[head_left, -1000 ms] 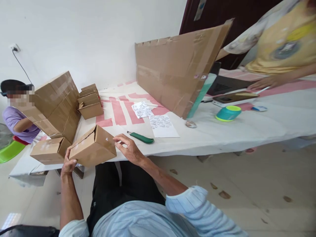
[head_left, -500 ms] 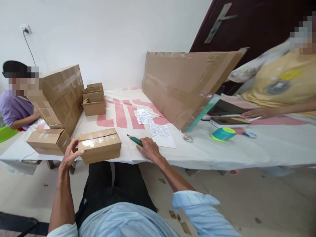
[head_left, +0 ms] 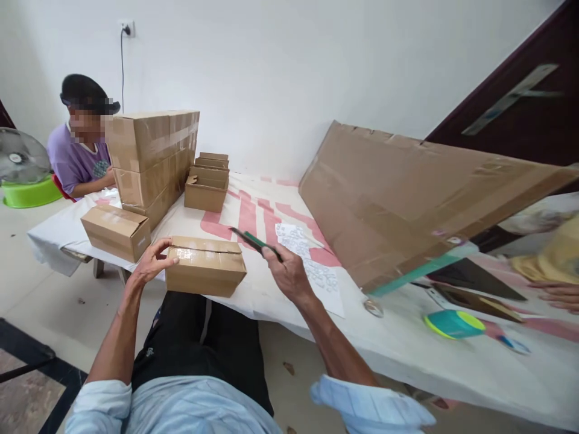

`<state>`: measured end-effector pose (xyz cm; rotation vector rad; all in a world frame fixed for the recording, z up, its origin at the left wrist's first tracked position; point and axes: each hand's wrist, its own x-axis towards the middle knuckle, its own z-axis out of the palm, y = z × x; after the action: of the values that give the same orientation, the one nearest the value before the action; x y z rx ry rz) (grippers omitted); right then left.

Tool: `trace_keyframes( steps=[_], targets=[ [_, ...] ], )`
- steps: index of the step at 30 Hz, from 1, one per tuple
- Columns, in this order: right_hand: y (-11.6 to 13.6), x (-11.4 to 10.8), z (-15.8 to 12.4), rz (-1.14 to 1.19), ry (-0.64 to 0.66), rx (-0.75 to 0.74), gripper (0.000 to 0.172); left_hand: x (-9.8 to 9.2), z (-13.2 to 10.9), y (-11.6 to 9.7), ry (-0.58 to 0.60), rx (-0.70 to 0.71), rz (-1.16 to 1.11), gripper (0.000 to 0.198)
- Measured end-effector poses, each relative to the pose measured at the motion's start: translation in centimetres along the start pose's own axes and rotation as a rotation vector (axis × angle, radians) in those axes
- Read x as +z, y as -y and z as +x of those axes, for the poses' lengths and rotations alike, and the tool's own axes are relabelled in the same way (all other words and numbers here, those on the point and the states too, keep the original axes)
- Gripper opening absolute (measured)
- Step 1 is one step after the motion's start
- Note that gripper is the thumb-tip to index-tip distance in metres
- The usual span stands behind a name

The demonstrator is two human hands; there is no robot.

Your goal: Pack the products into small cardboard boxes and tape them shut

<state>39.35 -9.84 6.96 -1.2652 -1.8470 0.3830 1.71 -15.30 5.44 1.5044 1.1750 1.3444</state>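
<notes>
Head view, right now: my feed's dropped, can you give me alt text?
The right hand holds a green utility knife above a cloth-covered table, and the left hand touches the left end of a taped cardboard box. Another box sits to its left, stacked boxes behind; a large cardboard sheet stands at right.

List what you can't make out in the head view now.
Head view:
Marks on the paper sheets: too small to read, partly behind the right hand.
Inside of the box at the left hand: hidden by its top.
Rear end of the green knife: hidden in the right hand.
Co-worker on the right: cut off by the edge, partly behind the cardboard panel.
</notes>
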Motion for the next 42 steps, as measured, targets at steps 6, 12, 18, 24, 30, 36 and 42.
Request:
trace_keyframes(
  steps=[6,12,18,24,30,36,42],
  targets=[
    [7.4,1.6,3.9,0.065,0.266,-0.304,0.037,0.3,-0.3,0.1,-0.021,0.021,0.052,0.054],
    [9.0,3.7,5.7,-0.076,0.382,-0.405,0.036,0.4,-0.2,0.4,-0.007,0.030,0.051,0.052],
    [9.7,4.4,6.2,-0.239,0.426,-0.441,0.033,0.6,-0.2,0.8,0.007,0.046,0.037,0.051],
    [10.7,4.4,6.4,-0.397,0.436,-0.469,0.028,0.7,-0.2,0.7,0.008,0.049,0.047,0.051],
    [12.1,4.8,6.5,-0.573,0.407,-0.524,0.028,0.6,-0.1,0.9,-0.002,0.058,0.060,0.051],
    [13.7,5.0,7.2,-0.695,0.459,-0.538,0.032,0.6,0.0,0.9,-0.011,0.065,0.075,0.052],
    [13.6,3.8,8.1,-0.666,0.534,-0.506,0.028,0.1,0.3,1.2,-0.025,0.062,0.083,0.053]
  ],
)
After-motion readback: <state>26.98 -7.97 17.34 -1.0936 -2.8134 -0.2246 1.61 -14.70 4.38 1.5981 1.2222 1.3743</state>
